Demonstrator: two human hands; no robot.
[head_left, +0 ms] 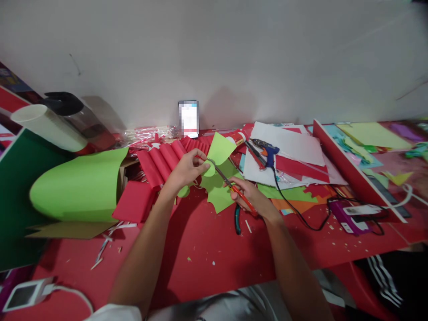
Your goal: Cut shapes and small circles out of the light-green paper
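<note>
Between the fingers of my left hand (191, 168) is a piece of light green paper (221, 148), its upper part standing up past my fingertips. My right hand (246, 195) is closed around the red-orange handles of a pair of scissors (224, 176). The blades point up and left and meet the paper close to my left fingertips. Beneath the scissors lies a larger green paper with a jagged edge (218, 199). A small green paper round (183, 191) sits below my left hand. Dark teal-handled pliers (237, 219) lie below my right hand.
Rolled red paper tubes (152, 167) and a green curved paper form (78, 187) stand at left. A phone (189, 118) leans on the wall. At right lie a glue gun (267, 150) with its cord, white sheets (290, 143), a red divider (354, 171) and a purple power strip (349, 216).
</note>
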